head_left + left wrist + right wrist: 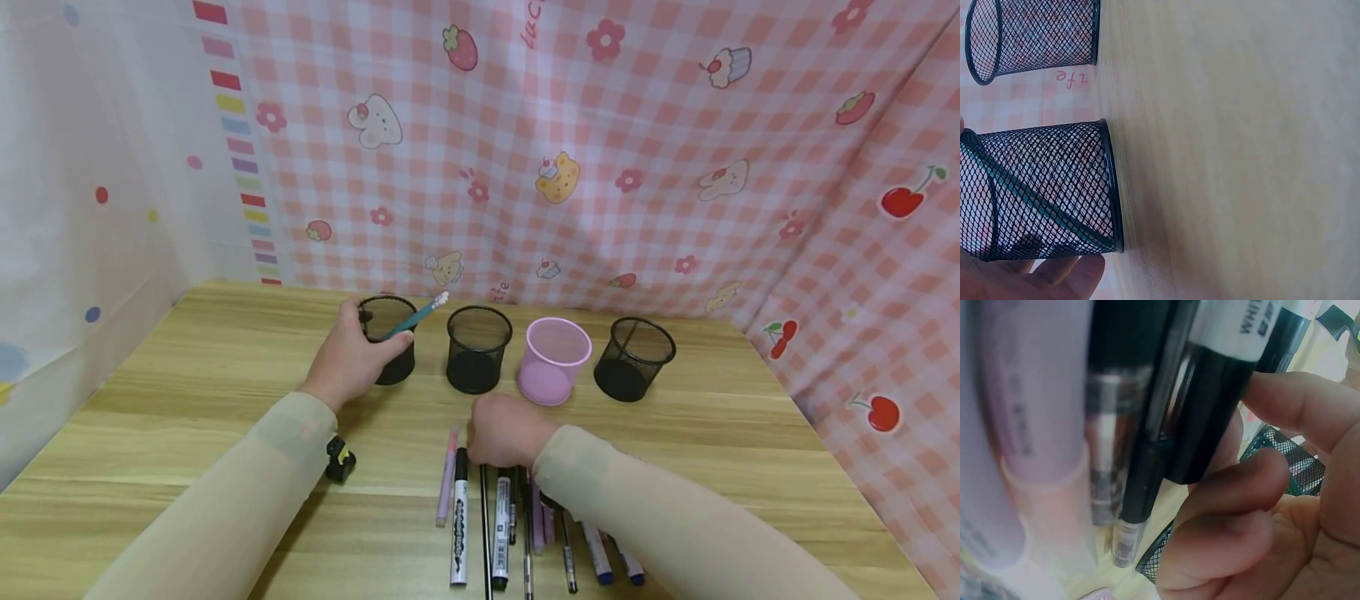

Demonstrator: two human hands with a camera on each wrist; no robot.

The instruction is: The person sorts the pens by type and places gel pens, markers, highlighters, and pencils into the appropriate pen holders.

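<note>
My left hand (356, 354) holds the leftmost black mesh pen cup (396, 367), thumb near the rim and fingers around its far side. A teal pencil (420, 317) with a white eraser end leans inside it; the left wrist view shows the pencil slanting behind the mesh (1041, 203). My right hand (506, 429) is low over the pens, fingers curled. In the right wrist view its fingertips are right at the black cap (1210, 412) of a white marker (1235, 325); I cannot tell whether they pinch it. A black pencil (485, 533) runs up to that hand.
Further right stand a black mesh cup (474, 379), a pink cup (547, 383) and another black mesh cup (622, 383). A white marker (460, 542), a lilac pen (446, 483) and several other pens lie in front. A small black-and-yellow object (341, 460) sits beside the left sleeve.
</note>
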